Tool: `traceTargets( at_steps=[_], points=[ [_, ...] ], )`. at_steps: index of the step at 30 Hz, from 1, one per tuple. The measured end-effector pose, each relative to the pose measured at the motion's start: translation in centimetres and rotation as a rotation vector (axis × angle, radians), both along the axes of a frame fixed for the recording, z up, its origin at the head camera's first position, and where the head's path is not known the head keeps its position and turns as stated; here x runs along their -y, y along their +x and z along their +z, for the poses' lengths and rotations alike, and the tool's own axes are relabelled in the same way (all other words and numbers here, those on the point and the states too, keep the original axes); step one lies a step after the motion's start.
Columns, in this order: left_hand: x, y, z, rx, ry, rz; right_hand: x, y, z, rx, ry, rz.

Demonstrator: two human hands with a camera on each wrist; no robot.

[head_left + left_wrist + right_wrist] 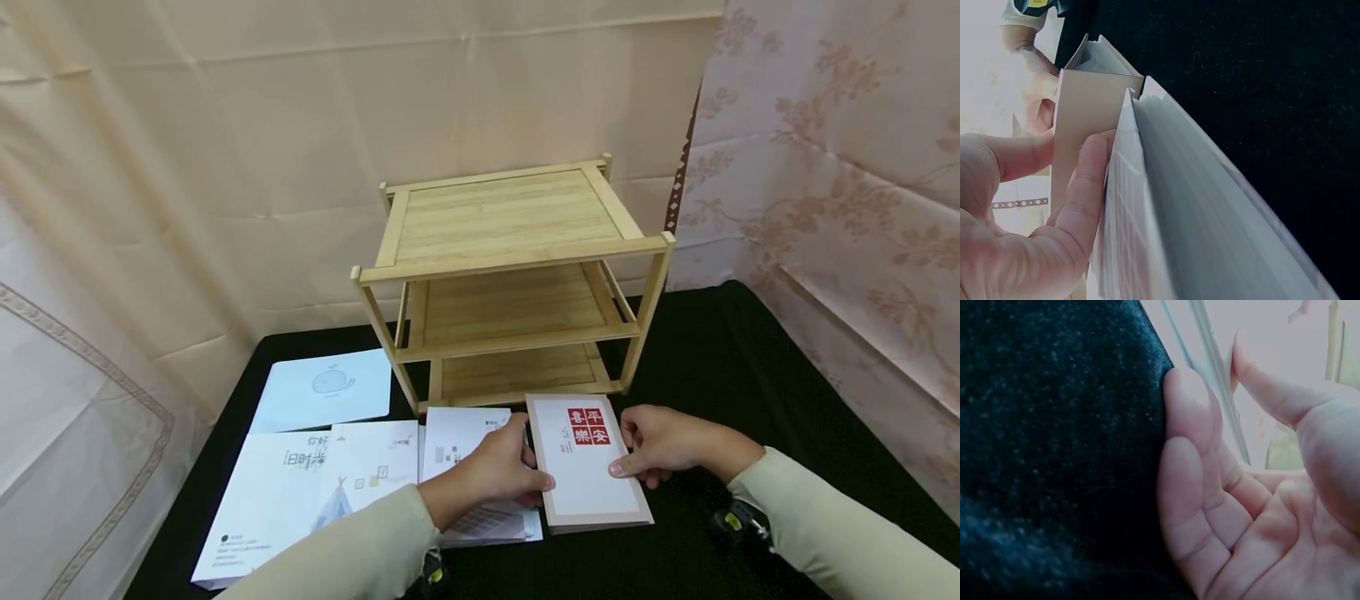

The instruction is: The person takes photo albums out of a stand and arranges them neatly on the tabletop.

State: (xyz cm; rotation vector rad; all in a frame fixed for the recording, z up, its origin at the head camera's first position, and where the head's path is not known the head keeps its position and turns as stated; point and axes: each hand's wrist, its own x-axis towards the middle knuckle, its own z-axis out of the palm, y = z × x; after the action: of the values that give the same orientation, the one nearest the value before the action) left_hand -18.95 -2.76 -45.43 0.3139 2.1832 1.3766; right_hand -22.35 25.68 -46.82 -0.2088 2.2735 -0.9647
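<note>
A photo album (592, 479) with a pale cover and red square characters lies at the right end of the row. My left hand (495, 471) holds its spine side, the thumb at the cover's edge and the fingers against the beige spine (1094, 94). At the opposite edge my right hand (660, 446) grips the album, thumb on top and fingers curled underneath. In the right wrist view the right fingers (1185, 403) lie low along the dark cloth. Just left of the spine is a white album (487, 529), partly hidden by my left hand.
A three-tier wooden rack (517, 217) stands behind the albums. To the left lie a tent-picture album (375, 450), a large white album (262, 500) and a light blue whale album (322, 387). Black cloth (735, 367) covers the table; curtains (300, 125) hang around it.
</note>
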Motion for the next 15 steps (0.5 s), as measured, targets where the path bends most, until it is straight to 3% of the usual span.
traceTargets(
  at_steps=[11, 15],
  points=[
    [-0.28, 0.2, -0.45, -0.003, 0.004, 0.01, -0.39, 0.01, -0.7, 0.004, 0.005, -0.023],
    [-0.11, 0.16, -0.52, -0.13, -0.065, -0.041, -0.45, -0.02, -0.76, -0.022, -0.018, -0.007]
  ],
)
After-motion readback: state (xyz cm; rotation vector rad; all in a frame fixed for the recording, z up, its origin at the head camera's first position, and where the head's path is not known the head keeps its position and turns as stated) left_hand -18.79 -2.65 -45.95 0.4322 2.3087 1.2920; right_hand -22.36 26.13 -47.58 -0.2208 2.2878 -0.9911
